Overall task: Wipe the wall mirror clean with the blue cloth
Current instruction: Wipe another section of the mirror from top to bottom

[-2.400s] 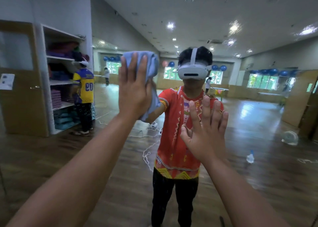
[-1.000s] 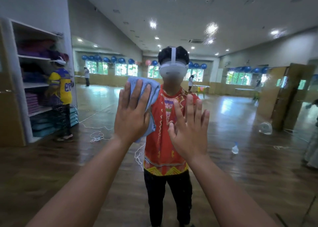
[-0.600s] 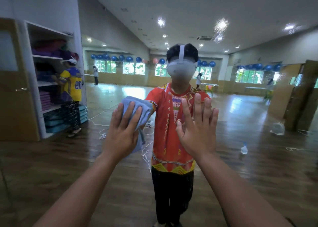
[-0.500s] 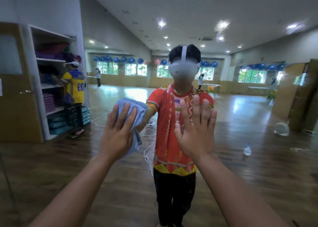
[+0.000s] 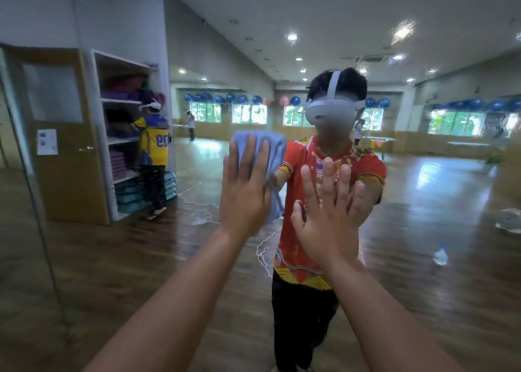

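Observation:
The wall mirror fills almost the whole view and reflects a large hall and the person wiping it. My left hand lies flat with straight fingers and presses the blue cloth against the glass at about chest height. The cloth shows above and to the right of the fingers, and its lower part hangs behind the palm. My right hand rests flat on the glass just right of the left hand, fingers spread and straight, with nothing in it.
A vertical seam of the mirror runs down the far left. The reflection shows a wooden door, shelves with mats, a person in a yellow jersey, a white cable on the floor and a fan.
My left hand with the cloth came down from head height to the lower left, then rose again to chest height. My right hand stayed flat on the glass.

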### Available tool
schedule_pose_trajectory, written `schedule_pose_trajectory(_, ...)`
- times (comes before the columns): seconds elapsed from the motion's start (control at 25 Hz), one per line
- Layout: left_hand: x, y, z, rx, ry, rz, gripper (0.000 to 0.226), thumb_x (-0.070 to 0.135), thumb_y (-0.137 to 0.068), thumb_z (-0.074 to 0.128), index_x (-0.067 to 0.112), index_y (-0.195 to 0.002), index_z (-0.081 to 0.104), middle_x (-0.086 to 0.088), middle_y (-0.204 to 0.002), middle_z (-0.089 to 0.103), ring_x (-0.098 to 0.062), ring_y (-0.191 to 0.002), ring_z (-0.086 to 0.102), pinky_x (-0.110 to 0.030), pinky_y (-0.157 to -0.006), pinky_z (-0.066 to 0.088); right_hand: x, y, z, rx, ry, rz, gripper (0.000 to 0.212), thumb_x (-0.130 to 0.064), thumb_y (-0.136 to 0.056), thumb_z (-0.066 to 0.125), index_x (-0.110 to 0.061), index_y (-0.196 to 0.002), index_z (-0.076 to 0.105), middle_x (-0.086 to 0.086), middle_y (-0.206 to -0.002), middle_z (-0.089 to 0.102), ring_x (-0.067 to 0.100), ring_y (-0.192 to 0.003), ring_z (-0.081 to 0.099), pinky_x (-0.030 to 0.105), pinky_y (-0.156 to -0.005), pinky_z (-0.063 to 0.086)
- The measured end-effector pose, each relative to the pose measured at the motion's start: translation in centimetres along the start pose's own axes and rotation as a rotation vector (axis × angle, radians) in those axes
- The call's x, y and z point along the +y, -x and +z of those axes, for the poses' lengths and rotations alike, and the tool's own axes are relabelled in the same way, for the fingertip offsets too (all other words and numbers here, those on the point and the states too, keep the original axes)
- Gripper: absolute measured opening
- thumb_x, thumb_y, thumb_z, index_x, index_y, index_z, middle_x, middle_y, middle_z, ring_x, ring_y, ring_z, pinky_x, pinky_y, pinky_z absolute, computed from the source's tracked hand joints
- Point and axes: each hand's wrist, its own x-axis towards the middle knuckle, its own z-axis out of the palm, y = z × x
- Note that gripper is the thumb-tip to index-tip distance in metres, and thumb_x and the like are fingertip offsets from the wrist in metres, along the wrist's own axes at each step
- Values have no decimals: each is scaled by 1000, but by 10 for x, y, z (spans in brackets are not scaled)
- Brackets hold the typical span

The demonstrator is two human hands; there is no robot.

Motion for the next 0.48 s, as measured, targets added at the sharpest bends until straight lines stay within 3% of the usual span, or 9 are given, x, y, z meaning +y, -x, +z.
schedule_pose_trajectory(0.12, -32, 82, 0, -124, -96, 56, 69, 11, -93, 50, 11, -157, 26, -17, -165, 18, -44, -152, 9, -63, -117, 24, 1, -1, 1, -18, -16, 1, 72, -42, -100, 37, -26, -164, 9, 14, -170, 6, 42, -156, 6, 64, -122, 16)
schedule_pose_trajectory(0.24, -78, 108, -24, -168, -124, -2, 69, 12, -96, 41, 15, -160, 15, -8, -168, 5, -34, -155, 0, -57, -121, 17, 0, 1, 1, -10, 3, 1, 71, -43, -100, 34, -26, -164, 7, 14, -170, 7, 42, -155, 8, 64, -121, 19)
schedule_pose_trajectory(0.32, -101, 80, -40, -130, -51, -205, 66, 20, -99, 35, 21, -161, 12, 2, -168, -3, -27, -155, -10, -47, -125, 8, -1, 0, 1, -9, 6, -3, 71, -43, -101, 34, -26, -164, 7, 15, -170, 7, 42, -155, 8, 64, -122, 17)
schedule_pose_trajectory(0.4, -113, 26, -49, -51, -13, -343, 63, 25, -99, 31, 18, -161, 17, -1, -169, 2, -32, -154, -8, -35, -125, -1, -1, 1, 1, -4, 14, -4, 71, -43, -101, 35, -25, -164, 8, 16, -170, 7, 42, -155, 7, 63, -123, 13)
schedule_pose_trajectory(0.48, -101, -27, -48, 41, -21, -381, 66, 21, -95, 34, 16, -160, 22, -7, -168, 10, -37, -154, -1, -33, -125, -1, -1, 2, 3, -1, 28, -11, 71, -43, -101, 38, -25, -164, 10, 16, -170, 7, 42, -156, 5, 63, -124, 8)
